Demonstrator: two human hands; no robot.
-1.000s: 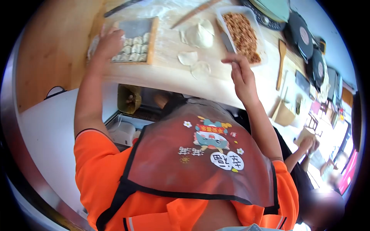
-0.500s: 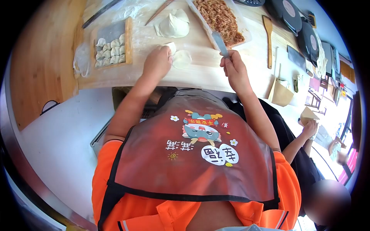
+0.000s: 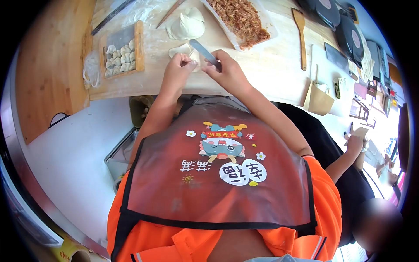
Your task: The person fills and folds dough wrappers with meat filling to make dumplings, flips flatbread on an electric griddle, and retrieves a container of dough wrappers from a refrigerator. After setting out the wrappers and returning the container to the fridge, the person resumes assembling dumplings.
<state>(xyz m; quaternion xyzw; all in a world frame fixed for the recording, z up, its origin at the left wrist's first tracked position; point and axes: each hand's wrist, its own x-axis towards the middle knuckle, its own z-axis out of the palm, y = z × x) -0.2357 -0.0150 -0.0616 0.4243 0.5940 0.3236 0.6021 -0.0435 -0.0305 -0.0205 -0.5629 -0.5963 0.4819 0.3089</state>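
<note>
My left hand (image 3: pixel 178 75) pinches the edge of a thin round dough wrapper (image 3: pixel 195 56) just above the floured board. My right hand (image 3: pixel 228 72) grips a flat metal filling spreader (image 3: pixel 203 51), its blade pointing up and left over the wrapper. The two hands are close together, and their fingers partly hide the wrapper. Another pale piece of wrapper (image 3: pixel 176 51) shows just beyond my left fingers. Farther back sits a lump of dough (image 3: pixel 187 26). Meat filling (image 3: pixel 240 19) fills a clear plastic container (image 3: pixel 271 31) beyond my right hand.
At the left, a wooden-framed tray (image 3: pixel 139 46) holds several folded dumplings (image 3: pixel 120 61), beside a crumpled plastic bag (image 3: pixel 91 70). A wooden spatula (image 3: pixel 301 39) lies to the right, near a paper bag (image 3: pixel 318 99). Another person's hand (image 3: pixel 355 144) is at far right.
My right hand has moved left from the filling container with the spreader, reaching my left hand. The view has shifted slightly, and the wrapper now sits between both hands.
</note>
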